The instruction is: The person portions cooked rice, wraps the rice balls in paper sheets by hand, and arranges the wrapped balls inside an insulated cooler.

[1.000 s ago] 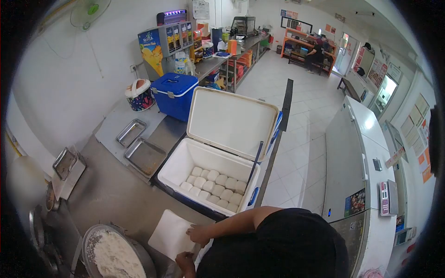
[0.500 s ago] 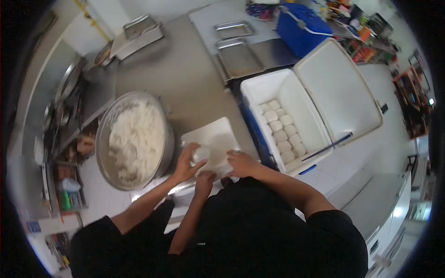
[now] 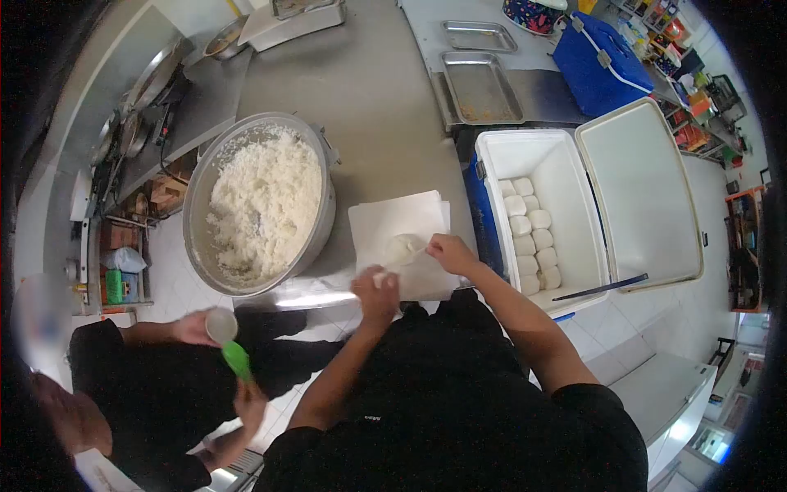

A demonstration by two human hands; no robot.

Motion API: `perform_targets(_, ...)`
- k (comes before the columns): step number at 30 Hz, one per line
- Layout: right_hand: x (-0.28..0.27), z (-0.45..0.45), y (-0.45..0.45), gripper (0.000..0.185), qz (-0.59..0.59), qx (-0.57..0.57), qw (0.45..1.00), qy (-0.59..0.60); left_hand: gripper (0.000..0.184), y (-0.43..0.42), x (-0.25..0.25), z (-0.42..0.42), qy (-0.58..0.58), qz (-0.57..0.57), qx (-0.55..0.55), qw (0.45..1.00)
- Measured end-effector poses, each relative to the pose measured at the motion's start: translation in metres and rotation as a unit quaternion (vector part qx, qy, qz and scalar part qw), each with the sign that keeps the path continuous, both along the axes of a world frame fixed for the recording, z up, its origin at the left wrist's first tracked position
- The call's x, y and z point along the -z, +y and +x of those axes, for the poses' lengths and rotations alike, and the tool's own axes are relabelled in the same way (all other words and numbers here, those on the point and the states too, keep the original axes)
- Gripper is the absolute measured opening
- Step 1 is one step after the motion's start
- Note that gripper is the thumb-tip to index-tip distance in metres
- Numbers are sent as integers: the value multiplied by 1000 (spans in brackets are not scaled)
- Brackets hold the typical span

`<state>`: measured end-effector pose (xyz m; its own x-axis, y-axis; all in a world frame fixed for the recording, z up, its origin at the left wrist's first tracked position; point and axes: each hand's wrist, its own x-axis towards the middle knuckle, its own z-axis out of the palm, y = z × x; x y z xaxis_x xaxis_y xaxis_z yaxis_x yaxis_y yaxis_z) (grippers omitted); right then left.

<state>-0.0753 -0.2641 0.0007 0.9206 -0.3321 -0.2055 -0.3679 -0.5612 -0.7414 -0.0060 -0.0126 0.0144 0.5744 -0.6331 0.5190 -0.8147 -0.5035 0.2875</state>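
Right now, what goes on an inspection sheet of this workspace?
Surface: metal worktop, paper sheets near its front edge.
Job's things: white mound on the paper; pot of rice-like food; open cooler holding white packets.
Clutter: two metal trays at the back.
Hands: left hand blurred, by the paper's near left corner; right hand with fingertips beside the mound.
Cables: dark, cord-like strand near the pans.
Surroundings: second person holding white cup, green scoop.
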Motion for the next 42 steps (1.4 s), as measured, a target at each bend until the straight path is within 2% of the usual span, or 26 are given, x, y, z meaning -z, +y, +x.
perform_targets(3, 22, -10, -1, 25, 37, 70, 996, -28, 48, -16, -2, -20, 167, 79, 164, 969)
perform_targets(4, 26, -13, 2, 26, 39, 93, 994, -38, 53, -19, -4, -20, 140, 93, 145, 975)
perform_targets(6, 15, -27, 12, 30, 141, 134, 976, -96, 64, -25, -8, -17, 86, 121, 107, 983)
perform_targets(7, 2, -34, 18, 32, 190, 153, 962, -124, 67, -26, -5, -16, 97, 133, 100, 981)
perform_targets(9, -14, -45, 27, 35, -32, 103, 979, -174, 75, -29, 0, -10, 120, 155, 83, 977)
perform_targets(11, -1, -57, 31, 40, -126, 95, 969, -188, 76, -35, 1, -8, 151, 180, 71, 969)
perform_targets(13, 31, -63, 23, 48, -94, 142, 970, -174, 79, -42, -7, -4, 162, 189, 68, 966)
perform_targets(14, 36, -62, 19, 53, 50, 198, 975, -88, 80, -45, -12, -1, 159, 186, 70, 967)
perform_targets(15, 23, -56, 12, 57, 193, 249, 949, 1, 82, -47, -14, 0, 155, 183, 71, 968)
perform_targets(16, 15, -48, 5, 62, 330, 291, 894, 90, 84, -48, -14, 1, 146, 186, 69, 969)
perform_targets(19, 5, -10, -30, 62, 243, 238, 935, 101, 88, -51, -15, 2, 135, 198, 66, 969)
perform_targets(21, -7, 37, -43, 58, 100, 257, 959, 63, 88, -53, -18, 3, 149, 209, 72, 964)
perform_targets(23, 16, 71, -56, 53, -110, 213, 967, -82, 88, -57, -19, 3, 150, 205, 70, 965)
perform_targets(25, -7, 97, -79, 54, -92, 14, 996, 19, 87, -60, -19, 4, 152, 205, 67, 965)
perform_targets(26, -21, 107, -87, 57, -81, -86, 991, 69, 86, -62, -16, 6, 154, 207, 64, 964)
perform_targets(27, -31, 119, -87, 55, -108, -194, 962, 158, 86, -63, -14, 8, 156, 207, 62, 964)
perform_targets(29, -49, 140, -73, 49, -155, -395, 844, 328, 84, -63, -10, 9, 146, 200, 51, 967)
perform_targets(32, -72, 118, -34, 27, -264, -270, 911, 168, 82, -69, -11, 11, 164, 229, 29, 959)
perform_targets(35, -31, 100, -9, 14, -318, -211, 923, -51, 84, -73, -9, 13, 164, 244, 18, 956)
perform_targets(36, -33, 87, -3, 17, -316, -214, 912, -151, 86, -73, -6, 13, 158, 244, 16, 957)
perform_targets(42, -29, 36, 36, 31, -303, -186, 909, -215, 75, -89, 13, 19, 202, 370, 3, 907)
